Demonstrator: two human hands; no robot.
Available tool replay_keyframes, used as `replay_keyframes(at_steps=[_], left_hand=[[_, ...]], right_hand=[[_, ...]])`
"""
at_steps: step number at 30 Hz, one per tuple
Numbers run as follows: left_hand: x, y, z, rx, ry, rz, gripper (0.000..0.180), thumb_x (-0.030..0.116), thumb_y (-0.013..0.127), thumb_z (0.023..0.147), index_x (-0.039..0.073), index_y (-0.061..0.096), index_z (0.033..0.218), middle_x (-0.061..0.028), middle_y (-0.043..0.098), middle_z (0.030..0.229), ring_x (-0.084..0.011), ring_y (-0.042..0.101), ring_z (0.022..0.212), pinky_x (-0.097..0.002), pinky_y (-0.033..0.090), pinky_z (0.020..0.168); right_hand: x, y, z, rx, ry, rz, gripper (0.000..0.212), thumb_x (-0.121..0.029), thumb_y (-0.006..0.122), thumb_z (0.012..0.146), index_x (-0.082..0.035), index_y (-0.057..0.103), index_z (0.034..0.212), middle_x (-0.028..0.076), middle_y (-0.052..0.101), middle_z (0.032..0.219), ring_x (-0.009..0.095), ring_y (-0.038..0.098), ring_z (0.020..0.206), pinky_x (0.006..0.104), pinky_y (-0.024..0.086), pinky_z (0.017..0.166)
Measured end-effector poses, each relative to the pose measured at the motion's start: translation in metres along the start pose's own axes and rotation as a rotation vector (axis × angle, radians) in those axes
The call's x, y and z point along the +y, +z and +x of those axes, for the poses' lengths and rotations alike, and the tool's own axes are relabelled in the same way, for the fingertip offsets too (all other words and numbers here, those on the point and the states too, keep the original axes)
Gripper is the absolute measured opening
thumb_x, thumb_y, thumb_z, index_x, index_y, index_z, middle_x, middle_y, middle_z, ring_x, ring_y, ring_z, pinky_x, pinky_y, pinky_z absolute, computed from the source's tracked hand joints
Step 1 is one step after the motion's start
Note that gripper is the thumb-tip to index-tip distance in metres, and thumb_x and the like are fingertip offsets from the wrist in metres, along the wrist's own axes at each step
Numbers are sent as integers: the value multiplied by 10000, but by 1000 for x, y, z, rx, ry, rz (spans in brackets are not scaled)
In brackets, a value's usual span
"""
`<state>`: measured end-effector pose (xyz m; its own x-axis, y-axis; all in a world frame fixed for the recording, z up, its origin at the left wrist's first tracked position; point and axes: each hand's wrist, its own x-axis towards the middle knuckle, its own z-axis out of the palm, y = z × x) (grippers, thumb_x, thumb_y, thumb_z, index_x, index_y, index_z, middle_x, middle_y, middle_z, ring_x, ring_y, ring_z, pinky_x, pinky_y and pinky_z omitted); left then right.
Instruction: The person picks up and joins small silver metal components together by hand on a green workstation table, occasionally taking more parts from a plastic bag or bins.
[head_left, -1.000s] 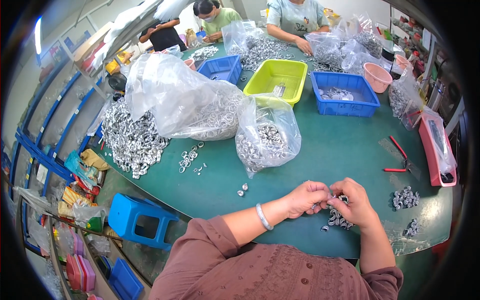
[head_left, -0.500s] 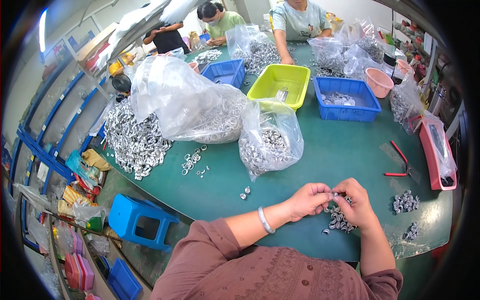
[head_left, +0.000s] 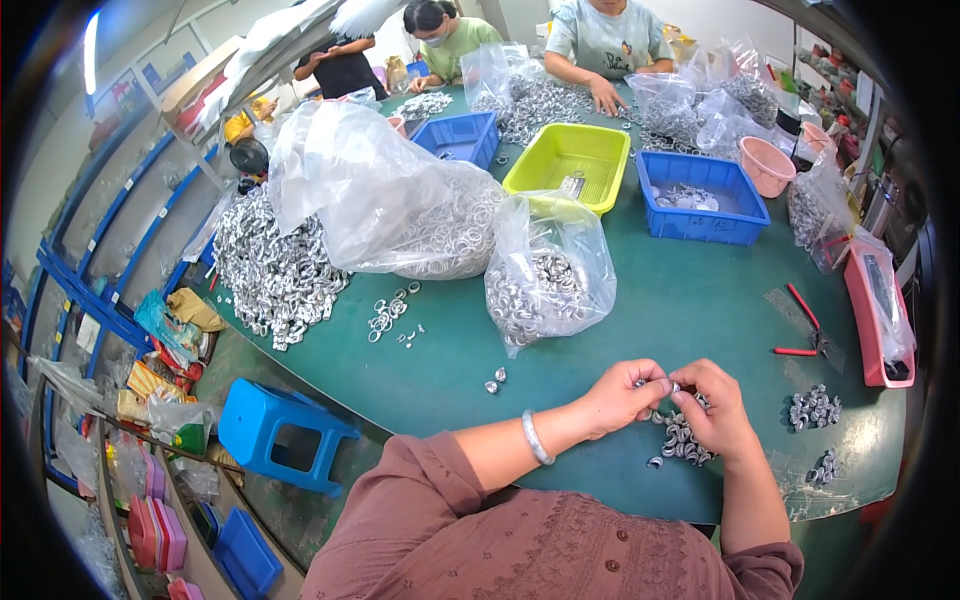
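The left hand (head_left: pixel 618 397) and right hand (head_left: pixel 715 408) were close together at the fingertips, their fingers bent and thumbs pinched inward. The bare left forearm (head_left: pixel 485 452) slanted gently toward the right; the right forearm (head_left: pixel 753 490) stood more steeply.

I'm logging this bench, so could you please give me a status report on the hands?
Left hand and right hand meeting at small metal piece. Metal pile beside right hand. Pliers clear, to the right.

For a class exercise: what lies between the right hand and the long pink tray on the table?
In the head view, red-handled pliers and a cluster of silver pieces lie between.
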<state>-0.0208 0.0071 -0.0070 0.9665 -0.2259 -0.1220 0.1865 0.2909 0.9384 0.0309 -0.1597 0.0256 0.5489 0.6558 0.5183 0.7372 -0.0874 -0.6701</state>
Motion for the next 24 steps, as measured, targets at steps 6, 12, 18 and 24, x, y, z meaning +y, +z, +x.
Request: replay_keyframes(at_steps=[6,12,18,24], left_hand=[[-3,-1,1,-1,6,6,99,143,509,878,67,556,837,30,493,670,-36,443,574,-173,366,509],[0,0,-2,3,100,156,99,127,514,870,47,573,881,24,519,699,-39,460,603,-187,383,531],[-6,0,0,43,462,431,96,103,581,828,22,600,877,5,553,732,-62,513,650,-220,418,574],[-5,1,-2,69,522,430,72,74,599,825,17,610,867,-9,560,759,-58,518,655,-213,414,572]], right_hand=[[-1,1,-1,-21,4,-18,165,34,610,707,-3,589,866,95,584,756,220,559,642,291,450,569],[-3,0,-1,42,124,59,118,35,598,734,-1,597,846,84,585,751,173,564,651,260,446,579],[-2,0,-2,60,172,109,118,35,597,735,4,596,848,75,580,743,153,560,655,256,443,586],[-4,-5,-2,13,204,211,177,42,578,724,-1,601,894,71,574,773,152,558,710,252,440,633]])
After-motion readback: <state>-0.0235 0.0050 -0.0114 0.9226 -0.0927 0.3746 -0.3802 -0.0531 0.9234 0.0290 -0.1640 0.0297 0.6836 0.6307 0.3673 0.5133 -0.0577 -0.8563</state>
